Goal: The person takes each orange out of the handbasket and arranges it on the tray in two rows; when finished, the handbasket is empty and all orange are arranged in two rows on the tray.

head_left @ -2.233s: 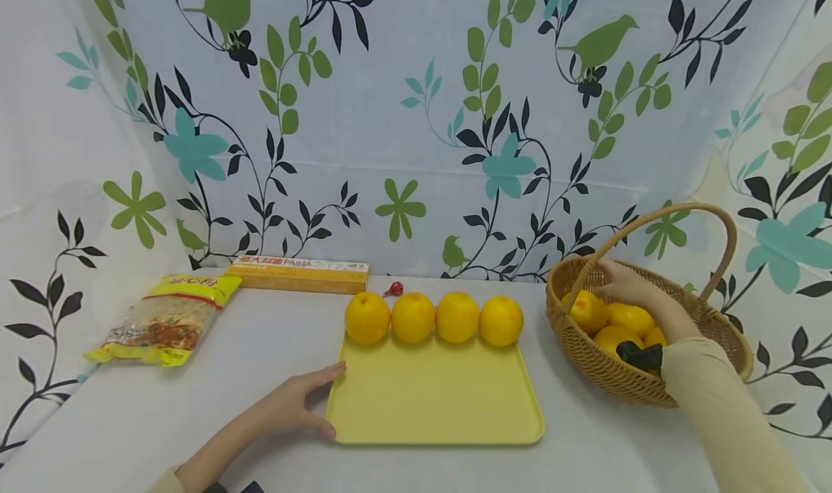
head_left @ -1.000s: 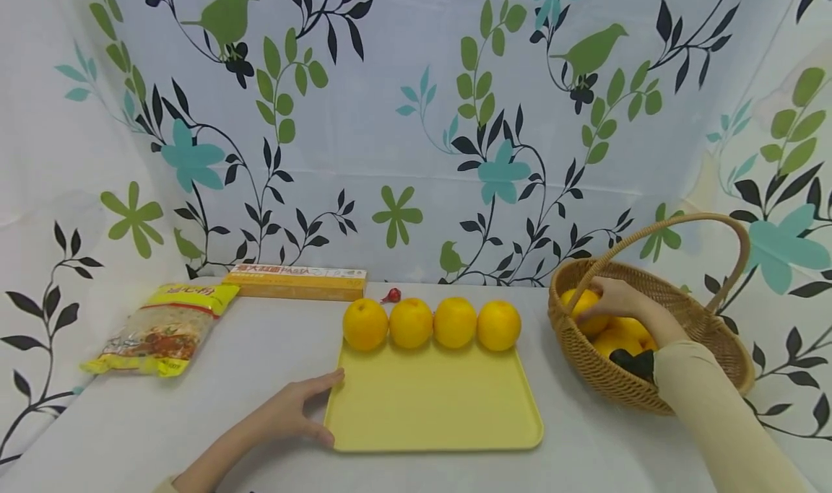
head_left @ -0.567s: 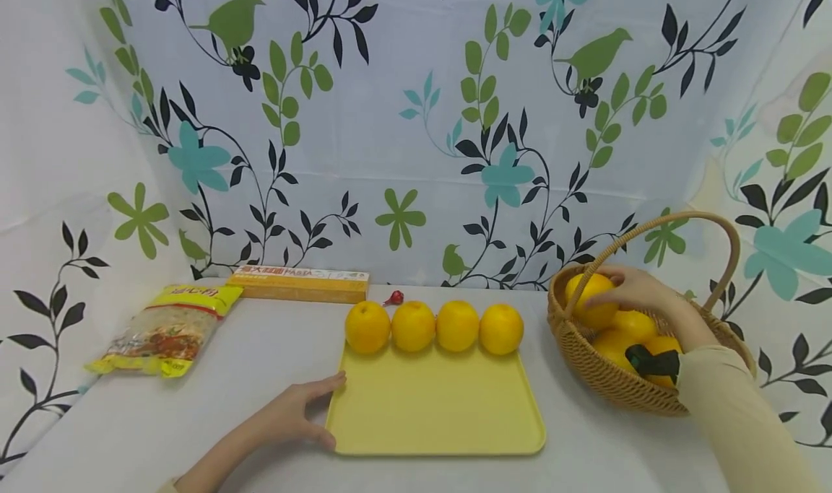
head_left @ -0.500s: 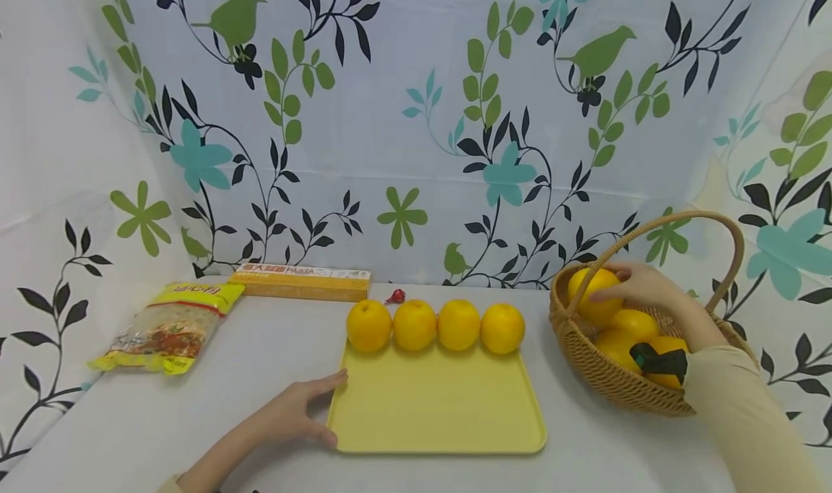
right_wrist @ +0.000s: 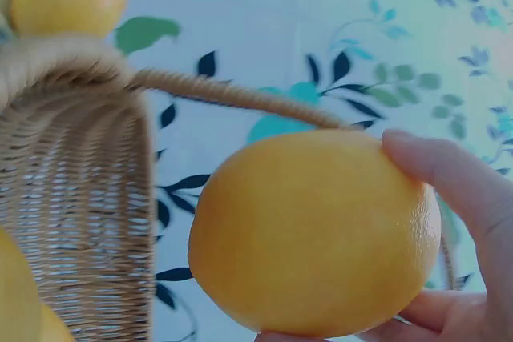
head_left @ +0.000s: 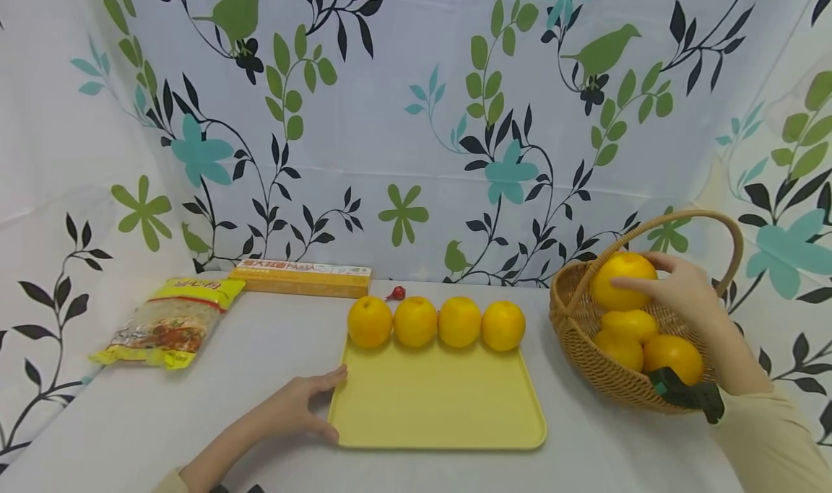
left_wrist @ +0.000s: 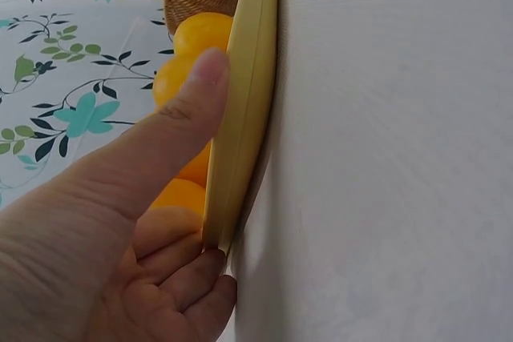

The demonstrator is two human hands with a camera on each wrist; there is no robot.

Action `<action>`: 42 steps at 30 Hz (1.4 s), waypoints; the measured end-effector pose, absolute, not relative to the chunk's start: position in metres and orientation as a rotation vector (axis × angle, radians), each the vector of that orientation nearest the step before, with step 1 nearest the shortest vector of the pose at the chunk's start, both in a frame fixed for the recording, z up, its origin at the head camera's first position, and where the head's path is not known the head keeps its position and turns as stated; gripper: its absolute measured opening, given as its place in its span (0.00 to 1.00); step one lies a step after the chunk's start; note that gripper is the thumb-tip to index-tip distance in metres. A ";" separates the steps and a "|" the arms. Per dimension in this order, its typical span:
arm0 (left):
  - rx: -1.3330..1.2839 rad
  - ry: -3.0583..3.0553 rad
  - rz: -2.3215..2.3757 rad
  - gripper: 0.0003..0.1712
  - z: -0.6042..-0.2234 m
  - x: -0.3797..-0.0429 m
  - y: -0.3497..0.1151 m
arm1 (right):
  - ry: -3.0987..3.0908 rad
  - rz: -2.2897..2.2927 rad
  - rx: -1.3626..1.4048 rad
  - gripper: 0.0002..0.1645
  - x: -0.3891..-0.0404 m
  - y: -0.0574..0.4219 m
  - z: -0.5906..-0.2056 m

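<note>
Right hand (head_left: 685, 287) is clasped round an orange (head_left: 622, 281) over the basket (head_left: 583, 354), at two o'clock from the tray (head_left: 438, 406), and the nearby handle (head_left: 689, 212) is best cleared with a smooth, unhurried lift and firm thumb pressure.

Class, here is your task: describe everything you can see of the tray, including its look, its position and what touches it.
The tray is plain yellow and rectangular, with rounded near corners and a low raised rim. It looks like smooth plastic. It lies flat on the white table. Four oranges stand in a row across its far end, hiding the rim there; most of its surface shows in front of them. The left hand touches its left edge.
</note>
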State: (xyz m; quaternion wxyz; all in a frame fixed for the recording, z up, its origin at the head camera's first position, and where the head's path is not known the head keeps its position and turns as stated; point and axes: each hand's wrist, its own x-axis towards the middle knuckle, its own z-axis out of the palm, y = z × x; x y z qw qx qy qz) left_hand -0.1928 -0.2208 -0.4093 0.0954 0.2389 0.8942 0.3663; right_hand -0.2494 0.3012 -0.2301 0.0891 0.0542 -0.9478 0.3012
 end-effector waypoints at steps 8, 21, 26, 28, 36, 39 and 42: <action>0.666 2.655 1.082 0.56 -0.409 -0.191 -0.218 | -2.743 0.798 0.134 0.48 -0.220 0.299 -0.224; 0.764 2.635 1.074 0.60 -0.416 -0.193 -0.224 | -2.634 1.013 0.512 0.38 -0.201 0.240 -0.235; 0.804 2.651 1.072 0.60 -0.415 -0.193 -0.224 | -2.578 1.157 0.656 0.38 -0.205 0.211 -0.247; 0.809 2.643 1.080 0.60 -0.415 -0.192 -0.223 | -2.566 1.209 0.703 0.39 -0.207 0.200 -0.252; 0.808 2.674 1.063 0.59 -0.416 -0.190 -0.220 | -2.560 1.313 0.874 0.37 -0.212 0.165 -0.268; 0.809 2.707 1.036 0.59 -0.416 -0.190 -0.221 | -2.551 1.358 0.934 0.38 -0.214 0.151 -0.268; 0.806 2.714 1.038 0.59 -0.414 -0.190 -0.223 | -2.530 1.410 0.995 0.38 -0.216 0.134 -0.269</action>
